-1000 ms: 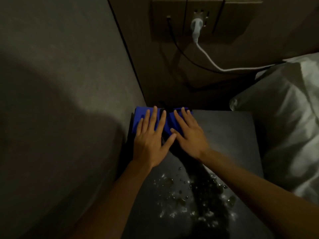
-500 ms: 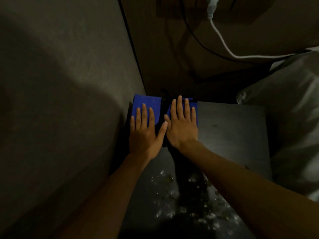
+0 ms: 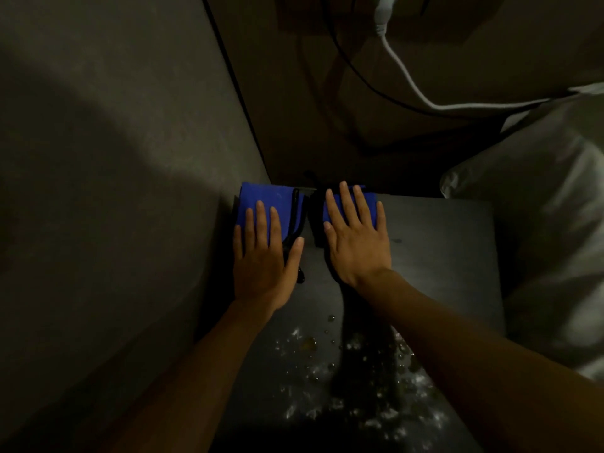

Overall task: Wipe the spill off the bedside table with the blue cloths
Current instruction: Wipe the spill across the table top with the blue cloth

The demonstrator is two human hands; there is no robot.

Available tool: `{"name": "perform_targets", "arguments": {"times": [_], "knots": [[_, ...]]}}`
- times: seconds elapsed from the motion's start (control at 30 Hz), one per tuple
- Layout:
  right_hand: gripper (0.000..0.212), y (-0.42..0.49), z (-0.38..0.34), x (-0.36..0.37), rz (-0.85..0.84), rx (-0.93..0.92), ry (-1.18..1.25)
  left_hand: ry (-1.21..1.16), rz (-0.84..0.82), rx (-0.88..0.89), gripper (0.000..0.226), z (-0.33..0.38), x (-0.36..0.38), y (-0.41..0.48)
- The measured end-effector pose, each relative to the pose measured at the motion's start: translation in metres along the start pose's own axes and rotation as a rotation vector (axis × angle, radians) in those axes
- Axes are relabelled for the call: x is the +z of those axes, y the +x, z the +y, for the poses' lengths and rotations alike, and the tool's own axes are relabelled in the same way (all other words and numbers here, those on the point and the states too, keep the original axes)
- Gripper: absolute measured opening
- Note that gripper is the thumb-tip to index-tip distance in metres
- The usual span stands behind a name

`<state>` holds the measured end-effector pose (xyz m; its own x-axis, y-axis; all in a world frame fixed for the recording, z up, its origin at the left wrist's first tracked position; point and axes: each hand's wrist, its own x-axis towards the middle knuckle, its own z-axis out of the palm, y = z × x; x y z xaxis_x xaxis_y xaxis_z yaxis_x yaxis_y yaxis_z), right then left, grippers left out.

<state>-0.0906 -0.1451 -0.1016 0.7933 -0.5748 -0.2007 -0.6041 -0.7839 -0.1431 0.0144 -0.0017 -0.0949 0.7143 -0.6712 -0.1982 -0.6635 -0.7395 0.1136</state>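
Two folded blue cloths lie at the back of the dark bedside table. My left hand rests flat, fingers spread, on the left blue cloth, which has a black edge. My right hand lies flat on the right blue cloth, covering most of it. A small gap separates the two cloths. The spill, many glistening droplets and wet patches, spreads over the near part of the table, partly under my right forearm.
A grey wall stands tight against the table's left side. A white pillow and bedding press against the right side. A white cable and a black cable hang on the back wall above.
My hands have moved apart, each carrying its cloth sideways, so a gap has opened between the cloths. The camera has tipped further down and closer.
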Motion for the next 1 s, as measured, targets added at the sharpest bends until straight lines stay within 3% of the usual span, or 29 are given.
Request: {"name": "perform_targets", "arguments": {"times": [0.67, 1.0], "knots": [[0.064, -0.054, 0.150, -0.015, -0.021, 0.228, -0.031, 0.014, -0.018, -0.021, 0.085, 0.001, 0.002, 0.001], [0.067, -0.079, 0.147, -0.006, 0.022, 0.436, 0.054, 0.017, -0.046, -0.011, 0.091, 0.000, -0.002, 0.001]]}}
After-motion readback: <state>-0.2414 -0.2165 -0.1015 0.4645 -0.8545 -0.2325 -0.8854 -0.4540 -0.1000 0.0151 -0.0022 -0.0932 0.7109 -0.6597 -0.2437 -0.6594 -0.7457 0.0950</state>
